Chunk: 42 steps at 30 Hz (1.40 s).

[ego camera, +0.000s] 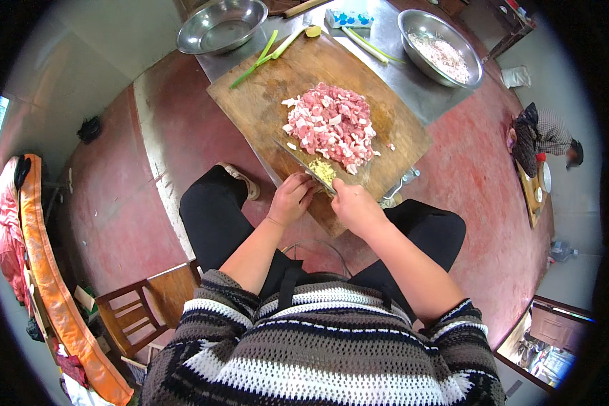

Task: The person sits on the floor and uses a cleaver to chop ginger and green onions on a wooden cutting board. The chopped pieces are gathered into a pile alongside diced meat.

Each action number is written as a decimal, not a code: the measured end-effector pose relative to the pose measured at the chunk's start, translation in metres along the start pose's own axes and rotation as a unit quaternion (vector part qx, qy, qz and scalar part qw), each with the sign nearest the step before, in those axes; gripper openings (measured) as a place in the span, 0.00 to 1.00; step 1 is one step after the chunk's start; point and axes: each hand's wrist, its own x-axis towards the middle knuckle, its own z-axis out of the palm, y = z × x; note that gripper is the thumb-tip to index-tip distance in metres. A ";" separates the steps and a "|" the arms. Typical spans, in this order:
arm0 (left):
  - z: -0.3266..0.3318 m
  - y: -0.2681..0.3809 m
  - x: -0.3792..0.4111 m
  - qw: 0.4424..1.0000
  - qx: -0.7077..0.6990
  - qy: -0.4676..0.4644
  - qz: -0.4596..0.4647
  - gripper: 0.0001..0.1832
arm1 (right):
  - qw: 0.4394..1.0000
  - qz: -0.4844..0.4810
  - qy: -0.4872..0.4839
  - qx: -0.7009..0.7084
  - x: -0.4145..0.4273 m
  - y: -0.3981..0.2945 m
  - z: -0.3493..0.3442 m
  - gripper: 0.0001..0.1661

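Note:
My right hand grips a kitchen knife near the board's front corner. Its blade points up and to the left, along the near side of a small heap of finely chopped yellow ginger. My left hand is beside the blade with bent fingers; what lies under the fingertips is hidden. Just beyond the ginger, a mound of diced pink and white meat rests on a large wooden cutting board. Green onion stalks and a piece of ginger lie at the board's far edge.
The board is on a metal table. Behind it are a steel bowl, a tissue box, more green onion and a steel bowl of pale shreds. A person is at the right by a small table.

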 end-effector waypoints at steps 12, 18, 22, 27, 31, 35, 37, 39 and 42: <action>0.005 -0.002 -0.003 1.000 0.011 0.016 -0.009 0.13 | 0.999 0.012 -0.020 0.031 -0.005 -0.017 -0.012 0.11; 0.001 0.000 0.002 1.000 -0.013 0.006 -0.002 0.13 | 0.999 0.020 -0.021 0.035 0.002 -0.006 -0.003 0.11; 0.001 0.000 -0.002 1.000 -0.009 0.012 -0.004 0.13 | 0.998 0.034 -0.037 0.034 -0.003 -0.016 -0.012 0.11; -0.001 0.002 0.004 1.000 -0.010 0.004 0.004 0.13 | 0.998 0.023 -0.029 0.045 0.001 -0.005 -0.006 0.12; 0.000 0.000 0.001 1.000 0.003 0.002 -0.003 0.13 | 0.997 0.038 -0.035 0.061 -0.002 -0.017 -0.016 0.13; 0.000 0.001 0.006 1.000 -0.004 0.001 0.004 0.13 | 0.997 0.034 -0.020 0.062 0.004 -0.002 -0.003 0.13; -0.002 0.003 0.004 1.000 -0.003 0.006 0.000 0.13 | 0.997 0.032 -0.040 0.053 0.000 -0.012 -0.013 0.12; 0.000 0.005 0.004 1.000 -0.006 0.014 -0.006 0.12 | 0.994 0.062 -0.054 0.069 -0.001 -0.020 -0.021 0.13; 0.001 0.005 0.006 1.000 -0.020 -0.005 -0.014 0.12 | 0.995 0.062 -0.029 0.074 0.000 0.000 -0.001 0.14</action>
